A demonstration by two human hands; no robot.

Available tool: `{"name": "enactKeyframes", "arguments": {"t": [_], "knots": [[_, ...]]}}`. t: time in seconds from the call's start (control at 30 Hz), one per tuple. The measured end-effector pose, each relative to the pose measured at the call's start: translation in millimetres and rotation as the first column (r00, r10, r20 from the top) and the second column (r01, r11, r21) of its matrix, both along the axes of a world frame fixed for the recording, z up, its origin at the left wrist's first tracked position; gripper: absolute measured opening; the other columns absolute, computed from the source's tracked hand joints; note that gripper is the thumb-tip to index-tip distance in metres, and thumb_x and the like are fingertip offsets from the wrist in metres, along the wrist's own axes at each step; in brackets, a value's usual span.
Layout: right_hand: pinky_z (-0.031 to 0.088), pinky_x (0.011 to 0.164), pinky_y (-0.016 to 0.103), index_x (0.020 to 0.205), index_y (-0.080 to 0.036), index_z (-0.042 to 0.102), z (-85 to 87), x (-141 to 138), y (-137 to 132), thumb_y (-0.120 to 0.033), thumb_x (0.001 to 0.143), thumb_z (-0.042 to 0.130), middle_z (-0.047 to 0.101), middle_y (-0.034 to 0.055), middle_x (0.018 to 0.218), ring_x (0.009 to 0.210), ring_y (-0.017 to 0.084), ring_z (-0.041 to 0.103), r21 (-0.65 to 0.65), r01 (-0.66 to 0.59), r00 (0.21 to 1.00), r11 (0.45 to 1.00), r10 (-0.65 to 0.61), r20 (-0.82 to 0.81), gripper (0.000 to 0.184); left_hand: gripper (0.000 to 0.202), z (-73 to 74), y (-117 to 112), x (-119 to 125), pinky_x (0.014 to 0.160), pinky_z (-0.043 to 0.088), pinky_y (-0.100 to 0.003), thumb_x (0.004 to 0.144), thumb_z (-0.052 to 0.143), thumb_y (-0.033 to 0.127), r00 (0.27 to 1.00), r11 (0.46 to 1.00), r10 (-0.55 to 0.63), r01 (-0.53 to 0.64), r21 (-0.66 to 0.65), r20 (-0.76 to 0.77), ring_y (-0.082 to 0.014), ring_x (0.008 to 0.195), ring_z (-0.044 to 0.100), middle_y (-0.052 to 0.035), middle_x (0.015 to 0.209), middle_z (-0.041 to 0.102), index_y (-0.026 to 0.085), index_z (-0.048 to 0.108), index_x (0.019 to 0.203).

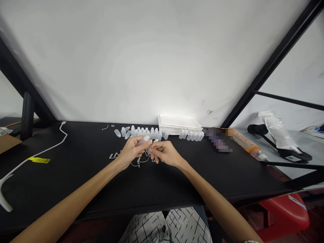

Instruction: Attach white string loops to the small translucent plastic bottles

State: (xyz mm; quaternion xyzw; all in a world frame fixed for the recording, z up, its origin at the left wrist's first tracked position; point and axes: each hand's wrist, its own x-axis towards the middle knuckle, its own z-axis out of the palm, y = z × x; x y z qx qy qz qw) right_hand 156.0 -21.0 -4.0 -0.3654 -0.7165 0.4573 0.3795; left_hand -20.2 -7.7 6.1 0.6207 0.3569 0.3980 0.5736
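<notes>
My left hand [133, 149] is closed round a small translucent plastic bottle [143, 140], which tilts up to the right. Close beside it, my right hand [163, 152] has its thumb and fingers pinched together near the bottle's end. Whatever lies between those right fingertips is too small to make out. On the black table below the hands lie several thin white bent strips [138, 164], partly hidden by the fingers. Just behind the hands stand several more small translucent bottles [138, 132], a few of them lying over at the left end.
A stack of flat white sheets or packs [178, 125] lies against the wall, with another row of small bottles [192, 135] before it. An orange-labelled clear pack [244, 143] lies at right. A white cable [48, 147] with a yellow tag [39, 160] runs along the left side.
</notes>
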Motion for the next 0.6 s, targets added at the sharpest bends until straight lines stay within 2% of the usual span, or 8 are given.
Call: {"name": "enactKeyframes", "arguments": {"t": [0.13,0.2,0.23,0.3,0.33,0.37,0.47,0.6], "knots": [[0.039,0.042,0.021,0.085,-0.014,0.068,9.3,14.1,7.3,-0.041,0.084,0.06,0.065,0.0023,0.066,0.044,0.01,0.056,-0.002,0.06,0.997,0.998,-0.06,0.055,0.029,0.037,1.0,2.9,-2.0,0.041,0.016,-0.018,0.081,0.065,0.046,1.0,1.0,0.002,-0.002,0.009,-0.016,-0.0042,0.046,0.018,0.0084,0.057,0.023,0.016,0.045,0.069],[0.041,0.045,0.023,0.091,-0.014,0.068,12.7,28.1,15.5,-0.039,0.086,0.057,0.067,0.0034,0.072,0.045,0.01,0.056,0.071,0.189,0.976,0.979,-0.195,0.1,0.028,0.037,1.2,3.4,-1.8,0.042,0.017,-0.018,0.082,0.062,0.047,0.998,0.998,0.018,-0.015,0.063,-0.058,-0.0049,0.047,0.02,0.0081,0.057,0.023,0.017,0.043,0.069],[0.043,0.048,0.024,0.095,-0.015,0.068,13.0,35.8,20.3,-0.038,0.087,0.054,0.067,0.0037,0.074,0.047,0.011,0.057,0.153,0.3,0.938,0.942,-0.32,0.131,0.027,0.038,1.1,3.3,-1.5,0.042,0.018,-0.019,0.083,0.06,0.047,0.995,0.995,0.032,-0.023,0.1,-0.092,-0.0053,0.047,0.021,0.0078,0.057,0.024,0.018,0.041,0.069],[0.045,0.057,0.026,0.098,-0.017,0.069,10.4,49.5,29.9,-0.032,0.088,0.052,0.068,0.0046,0.081,0.056,0.013,0.06,0.406,0.5,0.759,0.765,-0.613,0.22,0.024,0.04,0.0,2.9,-0.9,0.044,0.021,-0.019,0.085,0.057,0.048,0.982,0.984,0.071,-0.04,0.175,-0.174,-0.0063,0.048,0.024,0.0071,0.058,0.026,0.019,0.037,0.068],[0.045,0.061,0.028,0.101,-0.018,0.069,7.8,54.8,34.2,-0.03,0.088,0.053,0.069,0.0051,0.085,0.063,0.015,0.062,0.525,0.531,0.639,0.666,-0.721,0.269,0.024,0.041,-0.9,2.8,-0.7,0.045,0.022,-0.02,0.085,0.056,0.049,0.972,0.977,0.094,-0.049,0.207,-0.215,-0.0068,0.049,0.025,0.0067,0.059,0.027,0.019,0.035,0.067],[0.044,0.063,0.028,0.106,-0.02,0.068,4.6,58.5,37.7,-0.028,0.088,0.052,0.069,0.0054,0.09,0.067,0.017,0.062,0.6,0.511,0.548,0.615,-0.771,0.324,0.025,0.041,-1.9,2.8,-0.6,0.046,0.024,-0.021,0.086,0.054,0.049,0.961,0.971,0.115,-0.055,0.232,-0.253,-0.0073,0.05,0.026,0.0063,0.059,0.028,0.019,0.034,0.067],[0.041,0.06,0.028,0.117,-0.025,0.065,-4.5,61.3,43.6,-0.027,0.089,0.051,0.067,0.0055,0.102,0.068,0.017,0.062,0.672,0.404,0.416,0.62,-0.779,0.469,0.031,0.039,-4.6,3.5,-1.0,0.049,0.027,-0.022,0.087,0.051,0.048,0.931,0.958,0.155,-0.061,0.279,-0.329,-0.0086,0.051,0.028,0.0057,0.059,0.029,0.019,0.034,0.067],[0.038,0.057,0.027,0.116,-0.025,0.065,-6.6,57.7,42.8,-0.028,0.089,0.052,0.068,0.0052,0.103,0.065,0.015,0.06,0.673,0.405,0.426,0.619,-0.779,0.46,0.03,0.04,-5.6,4.5,-2.4,0.049,0.025,-0.024,0.087,0.05,0.048,0.929,0.956,0.163,-0.066,0.285,-0.333,-0.0095,0.05,0.029,0.0054,0.058,0.031,0.02,0.03,0.067]]}}
